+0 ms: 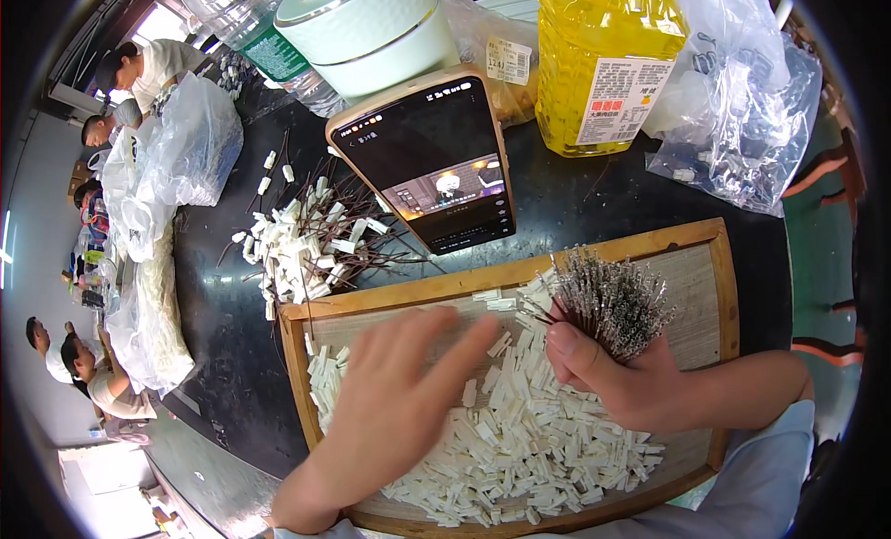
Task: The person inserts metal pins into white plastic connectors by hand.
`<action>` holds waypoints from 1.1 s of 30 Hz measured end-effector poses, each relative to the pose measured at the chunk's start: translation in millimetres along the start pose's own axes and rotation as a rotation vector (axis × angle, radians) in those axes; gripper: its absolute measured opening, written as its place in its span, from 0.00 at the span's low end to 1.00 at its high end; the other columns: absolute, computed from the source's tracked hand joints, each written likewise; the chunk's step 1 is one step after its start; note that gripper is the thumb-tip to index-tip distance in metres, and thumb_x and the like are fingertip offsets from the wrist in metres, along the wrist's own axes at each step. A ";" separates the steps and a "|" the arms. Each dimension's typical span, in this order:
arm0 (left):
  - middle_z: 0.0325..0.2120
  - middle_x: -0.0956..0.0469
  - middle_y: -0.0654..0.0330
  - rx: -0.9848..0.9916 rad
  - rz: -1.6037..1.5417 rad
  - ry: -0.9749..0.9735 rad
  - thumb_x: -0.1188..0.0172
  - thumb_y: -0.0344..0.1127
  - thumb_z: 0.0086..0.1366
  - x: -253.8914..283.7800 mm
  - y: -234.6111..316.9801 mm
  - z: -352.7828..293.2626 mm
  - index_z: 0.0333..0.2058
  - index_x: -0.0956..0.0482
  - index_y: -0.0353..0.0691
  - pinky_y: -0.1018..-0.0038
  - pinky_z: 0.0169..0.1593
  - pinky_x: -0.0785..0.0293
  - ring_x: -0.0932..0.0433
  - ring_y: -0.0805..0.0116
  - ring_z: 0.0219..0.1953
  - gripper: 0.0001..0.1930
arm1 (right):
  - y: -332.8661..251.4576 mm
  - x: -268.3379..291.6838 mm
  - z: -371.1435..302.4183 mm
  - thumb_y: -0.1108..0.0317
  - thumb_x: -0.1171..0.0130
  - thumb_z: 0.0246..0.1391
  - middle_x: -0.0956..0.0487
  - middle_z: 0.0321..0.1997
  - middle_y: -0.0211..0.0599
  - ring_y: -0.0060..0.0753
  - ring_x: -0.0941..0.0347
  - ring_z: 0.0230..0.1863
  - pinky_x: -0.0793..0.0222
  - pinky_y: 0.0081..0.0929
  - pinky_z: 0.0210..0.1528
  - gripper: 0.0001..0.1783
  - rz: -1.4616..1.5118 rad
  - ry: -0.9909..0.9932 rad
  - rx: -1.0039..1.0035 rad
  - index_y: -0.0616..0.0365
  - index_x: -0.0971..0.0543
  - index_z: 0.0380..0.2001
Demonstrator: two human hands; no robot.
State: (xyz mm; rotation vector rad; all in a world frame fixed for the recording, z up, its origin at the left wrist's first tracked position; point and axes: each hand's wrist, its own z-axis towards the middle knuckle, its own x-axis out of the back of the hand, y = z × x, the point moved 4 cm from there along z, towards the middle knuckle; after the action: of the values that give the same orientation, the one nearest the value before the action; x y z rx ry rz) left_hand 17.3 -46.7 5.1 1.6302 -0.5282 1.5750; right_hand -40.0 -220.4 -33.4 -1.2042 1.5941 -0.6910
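My right hand (617,381) grips a thick bundle of thin wires (608,302) with metal tips fanned upward, held over a shallow wooden tray (715,260). The tray is filled with several small white plastic connector housings (529,428). My left hand (399,390), slightly blurred, lies flat over the left part of the tray with fingers spread and pointing right, touching the white housings. Nothing shows in its grasp.
A pile of white connectors with dark wires (306,242) lies on the black table beyond the tray. A phone (432,158) leans behind it, beside a pale green container (367,28), a yellow oil bottle (603,65) and clear plastic bags (742,112). Other people sit far left.
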 end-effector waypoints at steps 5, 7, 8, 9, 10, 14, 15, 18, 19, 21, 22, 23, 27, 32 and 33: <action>0.39 0.30 0.58 -0.081 0.124 -0.096 0.45 0.32 0.51 -21.4 6.3 15.5 0.50 0.28 0.44 0.68 0.46 0.36 0.31 0.63 0.45 0.24 | -8.3 -2.8 -4.6 0.69 0.46 0.58 0.25 0.30 0.24 0.10 0.33 0.32 0.37 0.14 0.32 0.09 -0.032 0.071 0.030 0.61 0.26 0.39; 0.37 0.30 0.58 -0.111 0.140 -0.022 0.45 0.32 0.49 -19.6 7.5 17.0 0.48 0.28 0.41 0.68 0.44 0.36 0.31 0.63 0.42 0.24 | -10.3 -2.8 -4.6 0.70 0.44 0.56 0.24 0.35 0.27 0.11 0.32 0.36 0.35 0.15 0.36 0.10 -0.024 0.074 0.026 0.62 0.26 0.41; 0.37 0.30 0.58 -0.112 0.137 -0.022 0.45 0.32 0.49 -21.2 5.0 16.5 0.48 0.28 0.41 0.68 0.44 0.36 0.31 0.63 0.42 0.24 | -9.0 -2.5 -3.0 0.70 0.44 0.56 0.24 0.35 0.27 0.11 0.32 0.36 0.35 0.15 0.36 0.10 -0.025 0.077 0.025 0.62 0.26 0.41; 0.35 0.31 0.59 -0.122 0.107 0.007 0.45 0.32 0.50 -21.6 1.0 14.2 0.46 0.27 0.40 0.68 0.44 0.36 0.30 0.63 0.40 0.21 | -7.2 -2.6 -1.4 0.71 0.43 0.55 0.23 0.34 0.27 0.11 0.31 0.36 0.34 0.15 0.37 0.10 -0.019 0.077 0.045 0.62 0.25 0.40; 0.33 0.31 0.60 -0.133 0.080 0.037 0.45 0.32 0.51 -20.1 -1.0 11.5 0.44 0.26 0.40 0.68 0.43 0.36 0.30 0.63 0.38 0.19 | -6.5 -2.6 -2.1 0.71 0.42 0.54 0.23 0.34 0.27 0.12 0.30 0.36 0.33 0.15 0.37 0.10 -0.012 0.076 0.068 0.63 0.25 0.39; 0.30 0.30 0.60 -0.129 -0.021 -0.031 0.44 0.30 0.52 -18.5 -6.5 9.2 0.39 0.26 0.38 0.69 0.41 0.34 0.29 0.62 0.35 0.13 | -6.7 -1.2 -4.0 0.71 0.39 0.52 0.22 0.32 0.28 0.12 0.29 0.35 0.32 0.16 0.38 0.08 -0.051 0.070 0.036 0.62 0.23 0.35; 0.30 0.29 0.59 -0.048 -0.108 -0.030 0.43 0.29 0.53 -21.0 -9.3 8.6 0.37 0.26 0.38 0.69 0.40 0.33 0.29 0.61 0.35 0.11 | -7.8 -1.5 -3.5 0.71 0.39 0.52 0.21 0.31 0.28 0.12 0.28 0.35 0.31 0.16 0.37 0.07 -0.100 0.055 0.047 0.62 0.23 0.33; 0.31 0.27 0.59 0.054 -0.178 -0.029 0.40 0.25 0.50 -21.0 -14.9 5.7 0.36 0.26 0.38 0.67 0.38 0.31 0.27 0.59 0.35 0.12 | -8.5 -2.7 -2.8 0.70 0.38 0.51 0.21 0.30 0.28 0.13 0.28 0.34 0.31 0.16 0.36 0.07 -0.129 0.039 0.043 0.62 0.22 0.31; 0.33 0.26 0.58 0.069 -0.163 -0.028 0.39 0.22 0.47 -20.4 -16.0 5.5 0.36 0.25 0.38 0.66 0.38 0.30 0.27 0.58 0.36 0.14 | -8.3 -2.6 -3.0 0.70 0.37 0.51 0.20 0.30 0.28 0.13 0.27 0.34 0.31 0.16 0.36 0.07 -0.111 0.045 0.030 0.62 0.22 0.31; 0.33 0.25 0.57 0.015 -0.222 0.041 0.38 0.22 0.48 -16.9 -12.9 6.4 0.35 0.25 0.37 0.68 0.38 0.30 0.26 0.59 0.36 0.14 | -6.6 -2.8 -3.8 0.70 0.37 0.50 0.20 0.30 0.28 0.13 0.27 0.34 0.31 0.16 0.36 0.07 -0.096 0.060 0.035 0.62 0.22 0.31; 0.33 0.24 0.56 -0.039 -0.281 0.108 0.38 0.21 0.48 -13.5 -10.7 7.2 0.35 0.24 0.36 0.69 0.38 0.29 0.25 0.60 0.36 0.13 | -5.8 -1.9 -3.5 0.71 0.37 0.50 0.20 0.30 0.29 0.13 0.27 0.34 0.30 0.16 0.36 0.07 -0.081 0.076 0.040 0.62 0.22 0.32; 0.33 0.24 0.56 -0.041 -0.284 0.107 0.38 0.21 0.48 -9.6 -8.0 6.8 0.35 0.24 0.36 0.69 0.38 0.29 0.25 0.60 0.36 0.13 | -5.1 -0.7 -3.3 0.71 0.37 0.50 0.20 0.30 0.29 0.13 0.27 0.34 0.30 0.16 0.36 0.07 -0.081 0.079 0.040 0.62 0.22 0.32; 0.31 0.23 0.54 0.011 -0.726 0.157 0.35 0.21 0.48 6.2 -2.9 -1.8 0.38 0.22 0.33 0.73 0.34 0.27 0.23 0.61 0.33 0.15 | -4.2 -4.3 -2.6 0.72 0.36 0.49 0.20 0.30 0.29 0.13 0.27 0.34 0.30 0.15 0.36 0.07 -0.090 0.016 0.047 0.62 0.21 0.32; 0.30 0.23 0.54 -0.086 -0.760 0.184 0.34 0.21 0.47 4.5 0.0 -0.2 0.37 0.21 0.33 0.73 0.33 0.27 0.23 0.62 0.32 0.15 | -3.5 -2.6 -2.6 0.72 0.36 0.48 0.20 0.30 0.29 0.13 0.27 0.34 0.30 0.15 0.36 0.08 -0.132 0.029 -0.010 0.63 0.21 0.31; 0.29 0.23 0.55 -0.121 -0.714 0.182 0.34 0.21 0.47 4.8 1.4 0.0 0.37 0.21 0.33 0.74 0.32 0.27 0.23 0.63 0.31 0.16 | -3.9 -2.2 -2.5 0.72 0.36 0.48 0.20 0.30 0.29 0.13 0.27 0.34 0.30 0.15 0.37 0.08 -0.129 0.012 -0.001 0.63 0.21 0.32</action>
State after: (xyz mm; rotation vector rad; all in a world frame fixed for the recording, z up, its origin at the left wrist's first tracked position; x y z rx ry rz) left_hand 17.0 -46.4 10.0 1.3509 0.0656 1.1061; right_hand -40.8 -220.0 -28.4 -1.3146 1.5370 -0.7810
